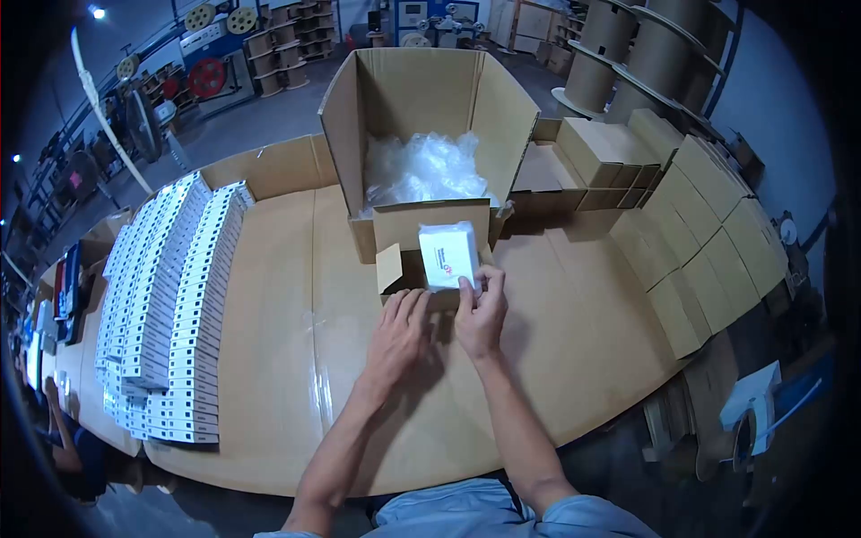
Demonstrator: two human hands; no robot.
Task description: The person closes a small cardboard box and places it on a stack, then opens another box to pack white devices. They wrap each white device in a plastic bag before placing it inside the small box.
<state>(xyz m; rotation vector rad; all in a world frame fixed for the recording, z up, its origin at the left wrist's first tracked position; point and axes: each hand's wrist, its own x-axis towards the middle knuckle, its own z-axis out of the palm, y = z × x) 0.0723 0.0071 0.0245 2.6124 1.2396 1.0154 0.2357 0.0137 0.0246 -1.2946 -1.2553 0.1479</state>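
My right hand [482,316] pinches a small white box [448,256] by its lower right corner, thumb on the front. Clear plastic seems to wrap this box, and its face bears small print and a red mark. Below and left of it stands an open small cardboard box [391,269], one flap raised at the left and a tall flap at the back. The fingers of my left hand [402,332] curl over its near edge. The white box is tilted above the opening's right side and hides part of it.
A large open carton [336,134] holding clear plastic bags [429,170] stands behind. Long stacks of white boxes [166,296] line the table's [269,359] left side. Closed brown boxes [717,255] are piled at the right. Another person's arm [63,417] shows at far left.
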